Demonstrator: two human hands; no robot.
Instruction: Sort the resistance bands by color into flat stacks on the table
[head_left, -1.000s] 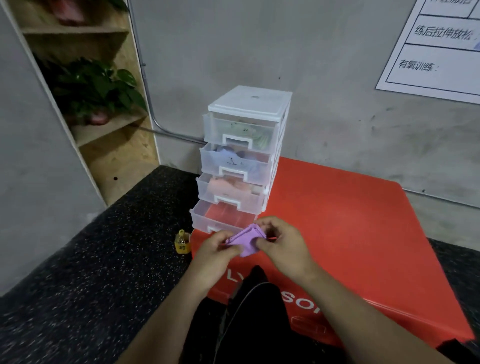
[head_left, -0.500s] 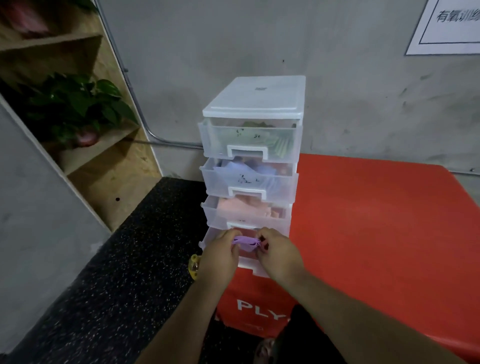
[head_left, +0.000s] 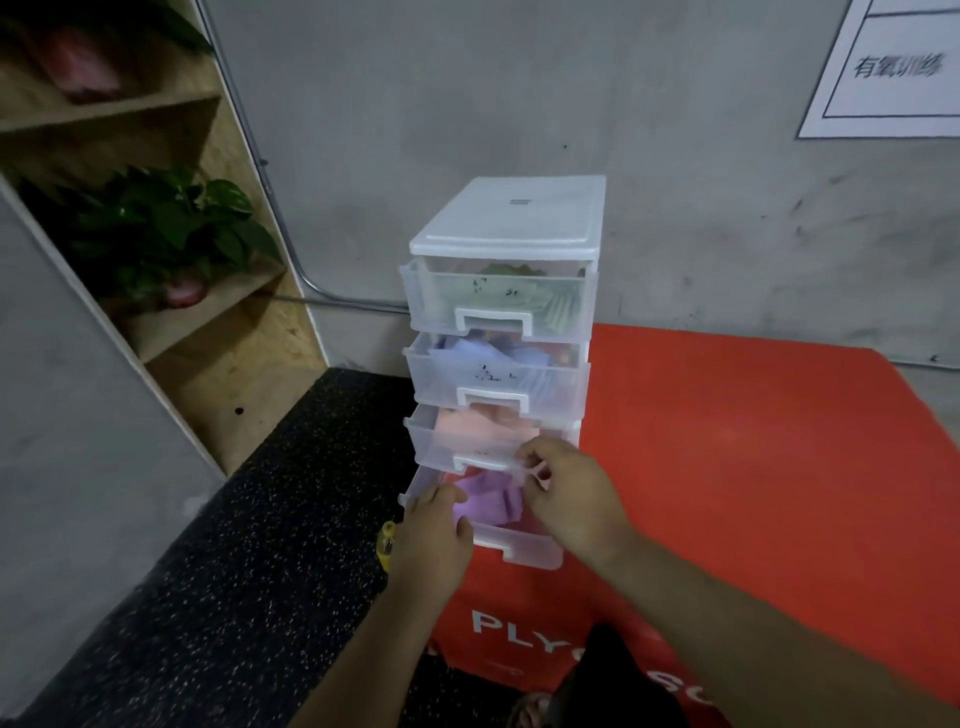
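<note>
Now that the folded purple resistance band (head_left: 491, 501) just landed in the clear plastic bottom drawer (head_left: 524, 548), purple's filed. Their left hand (head_left: 431, 543) rests on it with flat fingers; right hand (head_left: 569, 501) fingers, can't tell.

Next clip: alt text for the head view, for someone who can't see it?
The left hand and right hand are at the open bottom drawer of a clear drawer unit, where a purple band lies; grip unclear. The drawers above hold green bands, blue bands and orange bands. The unit stands on a red box.
</note>
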